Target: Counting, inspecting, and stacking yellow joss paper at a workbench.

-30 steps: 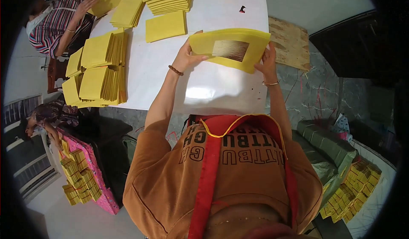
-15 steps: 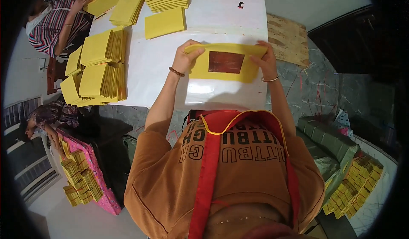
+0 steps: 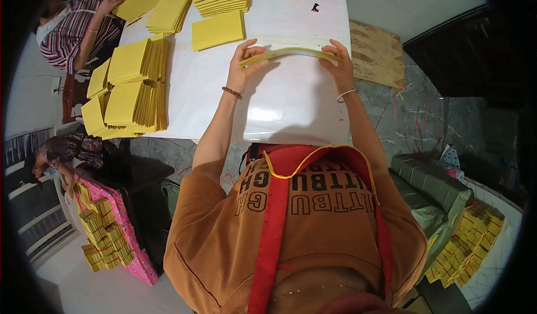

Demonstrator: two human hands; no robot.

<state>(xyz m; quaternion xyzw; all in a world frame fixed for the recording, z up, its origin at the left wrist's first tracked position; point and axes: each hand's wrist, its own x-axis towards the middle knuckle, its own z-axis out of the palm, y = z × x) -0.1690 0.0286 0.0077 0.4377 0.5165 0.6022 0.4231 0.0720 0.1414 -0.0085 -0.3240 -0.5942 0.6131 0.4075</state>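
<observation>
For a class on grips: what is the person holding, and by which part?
A bowed yellow paper piece: left hand grips the left end, right hand the right.

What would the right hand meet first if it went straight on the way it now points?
Probably the small dark object on the white table, ahead of the right hand and the yellow packet it holds. Depth is unclear, so the hand may pass over it.

1. We look from head height through the left of two fisheyes.
2. We face down, past the brown shirt (image 3: pixel 330 235), onto the white surface (image 3: pixel 196 90).
3. We sit nearer the shirt than the left hand (image 3: pixel 241 65) or right hand (image 3: pixel 340 66).
4. Straight edges bend toward our rim.
</observation>
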